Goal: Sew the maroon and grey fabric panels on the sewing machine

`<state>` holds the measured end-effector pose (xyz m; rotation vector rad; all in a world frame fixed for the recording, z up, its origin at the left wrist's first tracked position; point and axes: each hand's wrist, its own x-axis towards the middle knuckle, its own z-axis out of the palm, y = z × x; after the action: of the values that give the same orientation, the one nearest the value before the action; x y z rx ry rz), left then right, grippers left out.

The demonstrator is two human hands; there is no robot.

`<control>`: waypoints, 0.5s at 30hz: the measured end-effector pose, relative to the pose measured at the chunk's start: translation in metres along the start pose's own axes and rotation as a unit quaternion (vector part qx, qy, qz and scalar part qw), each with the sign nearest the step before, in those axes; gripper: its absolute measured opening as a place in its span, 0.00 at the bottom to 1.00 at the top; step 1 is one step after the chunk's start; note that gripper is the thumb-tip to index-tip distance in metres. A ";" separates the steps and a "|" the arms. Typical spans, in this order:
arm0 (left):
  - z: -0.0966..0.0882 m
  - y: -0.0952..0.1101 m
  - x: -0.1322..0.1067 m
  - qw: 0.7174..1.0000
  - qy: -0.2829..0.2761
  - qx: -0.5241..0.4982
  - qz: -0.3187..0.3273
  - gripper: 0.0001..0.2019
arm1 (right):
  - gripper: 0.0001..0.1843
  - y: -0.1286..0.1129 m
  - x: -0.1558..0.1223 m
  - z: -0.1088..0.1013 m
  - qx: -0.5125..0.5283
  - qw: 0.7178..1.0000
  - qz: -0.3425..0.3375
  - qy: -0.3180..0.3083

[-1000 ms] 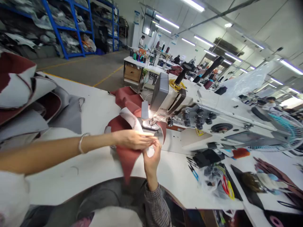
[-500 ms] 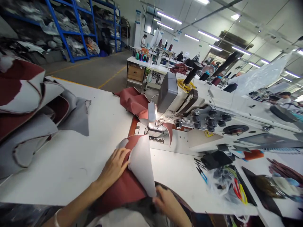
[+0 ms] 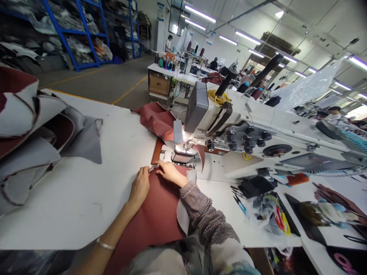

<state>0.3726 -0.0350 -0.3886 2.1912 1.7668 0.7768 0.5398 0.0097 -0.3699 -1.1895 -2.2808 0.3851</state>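
Observation:
A reddish-brown leather piece (image 3: pixel 160 217) with a pale grey back lies over the front of the table and hangs down toward my lap. Its left edge is held by my left hand (image 3: pixel 140 188), the fingers curled in. My right hand (image 3: pixel 172 173) reaches across the top of the leather and pinches the same edge near its far corner, close to my left fingertips. A small pale bit shows between the two hands; I cannot make out what it is. Just beyond them stands the lit needle area of a sewing machine (image 3: pixel 183 154).
More red leather (image 3: pixel 156 120) lies behind the needle area. Grey-backed leather pieces (image 3: pixel 31 145) are heaped at the left. On the right are blue-handled snips (image 3: pixel 239 204), a plastic bag (image 3: pixel 262 214) and red-and-yellow-handled scissors (image 3: pixel 282 220). Blue shelving (image 3: pixel 83 32) stands beyond the aisle.
My right hand has moved from the near edge up and left to the far corner. The folded-over flap now lies flatter, red side up. My left hand has shifted slightly to the leather's left edge.

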 end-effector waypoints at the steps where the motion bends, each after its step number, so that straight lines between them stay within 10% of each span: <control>1: -0.001 -0.002 0.002 0.998 -0.003 -0.065 -0.009 0.12 | 0.13 0.005 -0.005 0.004 0.010 1.000 0.006 0.010; 8: -0.020 0.062 0.044 0.899 -0.111 -0.423 -0.009 0.14 | 0.05 -0.017 -0.061 -0.071 0.152 0.964 0.132 0.173; 15: 0.017 0.127 0.074 0.830 -0.006 -0.554 -0.058 0.14 | 0.04 0.011 -0.059 -0.117 0.106 0.927 0.226 0.280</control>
<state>0.4982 0.0059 -0.3226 1.2554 0.9461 1.2981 0.6423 -0.0321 -0.2989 -1.4783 -1.4379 0.3836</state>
